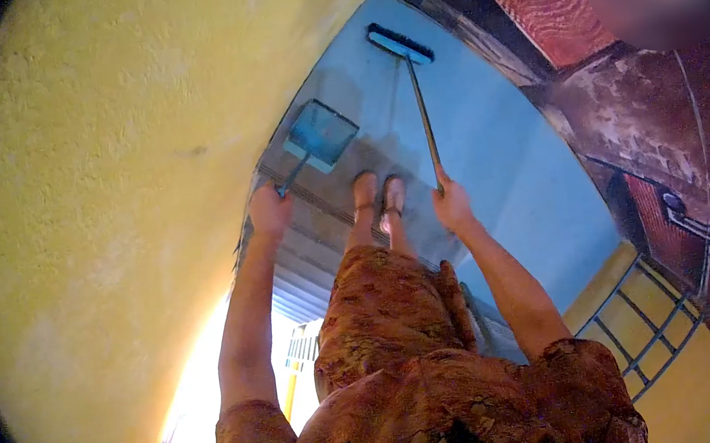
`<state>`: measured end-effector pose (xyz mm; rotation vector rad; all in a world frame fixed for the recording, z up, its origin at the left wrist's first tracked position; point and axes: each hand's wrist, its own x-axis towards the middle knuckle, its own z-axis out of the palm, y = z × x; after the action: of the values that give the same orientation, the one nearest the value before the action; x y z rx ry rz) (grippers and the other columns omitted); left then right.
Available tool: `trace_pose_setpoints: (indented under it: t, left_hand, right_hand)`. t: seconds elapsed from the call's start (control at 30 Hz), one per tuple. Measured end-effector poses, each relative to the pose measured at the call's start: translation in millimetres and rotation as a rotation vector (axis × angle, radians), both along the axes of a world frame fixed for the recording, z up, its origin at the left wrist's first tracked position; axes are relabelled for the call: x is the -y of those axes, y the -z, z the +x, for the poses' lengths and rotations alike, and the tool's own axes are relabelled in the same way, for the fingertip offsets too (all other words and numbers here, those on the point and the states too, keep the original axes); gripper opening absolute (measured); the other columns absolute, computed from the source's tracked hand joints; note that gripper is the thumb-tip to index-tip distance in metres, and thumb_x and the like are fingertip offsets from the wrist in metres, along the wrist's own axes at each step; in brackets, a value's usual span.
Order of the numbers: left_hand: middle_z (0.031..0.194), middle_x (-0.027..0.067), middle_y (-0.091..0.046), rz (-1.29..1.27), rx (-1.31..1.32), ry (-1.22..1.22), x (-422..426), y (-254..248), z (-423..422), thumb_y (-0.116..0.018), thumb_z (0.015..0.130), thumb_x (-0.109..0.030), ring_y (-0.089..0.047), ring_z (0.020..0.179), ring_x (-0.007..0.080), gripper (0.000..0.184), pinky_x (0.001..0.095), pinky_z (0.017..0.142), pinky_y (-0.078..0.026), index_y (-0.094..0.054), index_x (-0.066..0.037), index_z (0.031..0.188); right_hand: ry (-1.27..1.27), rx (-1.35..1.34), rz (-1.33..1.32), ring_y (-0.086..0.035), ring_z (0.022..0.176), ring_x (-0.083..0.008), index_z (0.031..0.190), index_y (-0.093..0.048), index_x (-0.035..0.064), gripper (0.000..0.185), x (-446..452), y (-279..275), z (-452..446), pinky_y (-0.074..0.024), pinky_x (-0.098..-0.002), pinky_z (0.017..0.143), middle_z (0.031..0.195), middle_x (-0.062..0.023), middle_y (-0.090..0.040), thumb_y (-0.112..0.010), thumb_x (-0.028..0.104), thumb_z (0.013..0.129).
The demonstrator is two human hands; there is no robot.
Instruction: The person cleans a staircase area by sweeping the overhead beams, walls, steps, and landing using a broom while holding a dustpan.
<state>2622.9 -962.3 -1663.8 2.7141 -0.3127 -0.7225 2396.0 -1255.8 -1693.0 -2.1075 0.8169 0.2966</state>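
My left hand is closed around the handle of a blue dustpan. The pan's wide scoop points away from me, over or on the floor near the yellow wall; I cannot tell whether it touches. In my right hand is the long handle of a push broom. Its blue head with dark bristles is farther off, near the far corner of the floor. Both arms are stretched forward, apart from each other, with my sandalled feet between them.
A rough yellow wall runs along the left. Blue-lit floor spreads ahead and right, up to a painted mural wall. Metal bars stand at lower right. Behind me on the left is a bright opening.
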Motion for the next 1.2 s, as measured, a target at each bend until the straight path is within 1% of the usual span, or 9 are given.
trace_pose_setpoints:
  t: [0.2,0.3,0.4,0.47,0.63,0.7,0.9,1.03,1.2]
  left_hand:
    - [0.075,0.0204,-0.061,0.047,-0.042,-0.018,11.4,-6.6,-6.1,-0.061,0.072,-0.023,-0.06,0.074,0.0379,0.023,0.0456,0.066,-0.047,-0.061,-0.002,0.081]
    - [0.075,0.0206,-0.061,0.015,-0.02,-0.013,8.4,-8.3,-9.8,-0.061,0.072,-0.023,-0.06,0.074,0.0379,0.023,0.0453,0.065,-0.047,-0.061,-0.001,0.08]
    - [0.075,0.0209,-0.061,0.045,-0.024,0.025,4.0,-13.1,-7.6,-0.061,0.072,-0.023,-0.06,0.073,0.0376,0.024,0.0444,0.065,-0.048,-0.06,0.0,0.079]
    - [0.075,0.021,-0.061,0.043,-0.059,0.057,2.0,-11.3,-6.3,-0.061,0.072,-0.024,-0.06,0.073,0.0374,0.025,0.0438,0.064,-0.048,-0.061,0.0,0.079]
    - [0.071,0.0227,-0.061,-0.042,-0.264,-0.103,-8.8,-0.7,6.7,-0.056,0.072,-0.021,-0.061,0.071,0.036,0.027,0.0424,0.062,-0.048,-0.062,0.002,0.084]
    - [0.056,0.0135,-0.059,-0.101,0.072,0.192,-34.2,21.0,8.6,-0.057,0.074,-0.021,-0.061,0.053,0.0235,0.023,0.0351,0.052,-0.048,-0.061,0.002,0.076]
    - [0.056,0.0094,-0.061,-0.127,-0.178,-0.013,-23.0,-7.3,10.5,-0.057,0.078,-0.02,-0.056,0.044,0.0153,0.022,0.0292,0.044,-0.044,-0.062,0.001,0.073]
    - [0.06,0.0092,-0.062,-0.103,-0.133,-0.011,-2.0,-16.7,8.2,-0.059,0.079,-0.013,-0.054,0.043,0.0131,0.018,0.0275,0.042,-0.042,-0.061,0.003,0.085]
    - [0.064,0.0099,-0.064,-0.13,-0.174,-0.011,1.1,-12.5,8.0,-0.059,0.079,-0.009,-0.05,0.042,0.0102,0.017,0.0254,0.04,-0.038,-0.06,0.004,0.091]
  right_hand:
    - [-0.175,-0.082,-0.078,-0.048,0.044,-0.0265,0.134,-0.035,0.0154,0.057,-36.2,-35.8,-35.5,-0.041,-0.0359,0.044,0.053,-0.0146,-0.048,-0.052,0.012,0.08]
    - [0.0,-0.365,0.537,-0.044,0.04,-0.0151,0.132,-0.039,0.0179,0.053,-9.9,-117.9,-45.3,-0.0375,-0.0303,0.039,0.05,-0.0048,-0.046,-0.054,0.014,0.082]
    - [-0.015,-0.384,0.556,-0.058,0.074,-0.0196,0.127,-0.046,0.0131,0.047,-16.5,-143.9,-105.2,-0.0462,-0.0356,0.069,0.088,-0.0131,-0.063,-0.056,0.025,0.082]
    - [0.073,-0.342,0.554,-0.037,0.041,-0.0066,0.131,-0.042,0.0191,0.046,-28.7,-167.8,-130.4,-0.0334,-0.025,0.038,0.051,0.0027,-0.043,-0.053,0.012,0.087]
    - [0.517,-0.377,0.595,-0.038,0.041,-0.0077,0.136,-0.033,0.0201,0.054,-75.6,-173.5,-212.2,-0.0323,-0.0252,0.038,0.053,0.0012,-0.045,-0.052,0.01,0.086]
    - [0.751,-0.328,0.645,-0.038,0.042,-0.0086,0.138,-0.029,0.0202,0.057,-88.1,-182.0,-232.2,-0.0321,-0.0254,0.038,0.054,0.0004,-0.045,-0.051,0.009,0.086]
    - [1.656,-0.016,0.666,-0.038,0.039,-0.0137,0.125,-0.043,0.0073,0.041,-82.5,-121.4,-282.1,-0.0323,-0.0267,0.037,0.051,-0.0025,-0.041,-0.047,0.009,0.085]
    - [2.001,0.15,0.764,-0.038,0.042,-0.0141,0.068,-0.037,0.0109,0.02,-24.7,-54.4,-346.9,-0.0347,-0.0251,0.038,0.052,-0.0029,-0.038,-0.049,0.017,0.082]
    - [1.599,0.309,0.655,-0.038,0.043,-0.0134,0.065,-0.037,0.0105,0.018,4.8,86.8,-483.5,-0.035,-0.0243,0.038,0.053,-0.0022,-0.039,-0.047,0.011,0.08]
